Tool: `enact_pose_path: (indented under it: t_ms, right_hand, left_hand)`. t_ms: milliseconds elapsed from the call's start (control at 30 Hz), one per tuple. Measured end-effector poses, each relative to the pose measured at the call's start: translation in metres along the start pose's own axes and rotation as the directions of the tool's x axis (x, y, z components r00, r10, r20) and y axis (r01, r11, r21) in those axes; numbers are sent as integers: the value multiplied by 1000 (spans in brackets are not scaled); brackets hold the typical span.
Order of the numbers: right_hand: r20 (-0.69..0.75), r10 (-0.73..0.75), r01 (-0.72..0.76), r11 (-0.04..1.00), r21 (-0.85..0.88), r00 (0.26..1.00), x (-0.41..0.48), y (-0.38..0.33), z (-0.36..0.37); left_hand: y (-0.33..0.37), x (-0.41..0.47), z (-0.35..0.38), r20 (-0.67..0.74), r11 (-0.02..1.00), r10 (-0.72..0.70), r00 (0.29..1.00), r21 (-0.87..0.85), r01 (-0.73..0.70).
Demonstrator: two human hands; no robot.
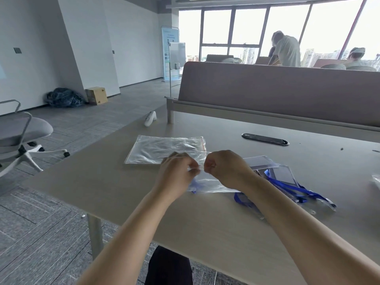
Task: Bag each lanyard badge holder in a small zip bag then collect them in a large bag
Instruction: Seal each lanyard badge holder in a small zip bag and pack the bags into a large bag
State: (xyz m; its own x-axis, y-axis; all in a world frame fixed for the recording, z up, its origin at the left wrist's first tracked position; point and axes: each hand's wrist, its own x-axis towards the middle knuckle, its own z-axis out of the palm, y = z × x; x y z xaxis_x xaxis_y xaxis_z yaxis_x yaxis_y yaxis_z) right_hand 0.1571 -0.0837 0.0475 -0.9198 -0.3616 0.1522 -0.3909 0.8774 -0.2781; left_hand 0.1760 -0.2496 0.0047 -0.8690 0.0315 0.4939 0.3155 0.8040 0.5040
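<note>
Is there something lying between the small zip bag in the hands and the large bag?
Nothing visible. The small zip bag, pinched by the left hand and right hand, is directly before the large bag.

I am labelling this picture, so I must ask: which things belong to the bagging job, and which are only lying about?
For the job: small bag, pinched at its top by left hand and right hand; large bag; badge holders with lanyards.
Lying about: white device, chair, box.
</note>
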Motion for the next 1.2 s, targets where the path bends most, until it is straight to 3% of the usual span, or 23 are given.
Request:
enact_pose_path:
  t_ms: [233,600,900,1200]
  right_hand:
    - [30,29,-30,999,37,999,-1,13,0]
    - [16,-3,4,1000,-30,1000,0,17,4]
    - [-18,109,-98,948,303,994,-4,41,3]
    - [-59,116,-88,933,349,992,-4,41,13]
  left_hand:
    - [2,2,1,98,1000,-17,995,14,15]
    - [13,3,11,51,997,43,998,55,-46]
    - [9,4,10,23,994,-57,998,-89,59]
    - [19,3,18,5,997,41,999,59,-42]
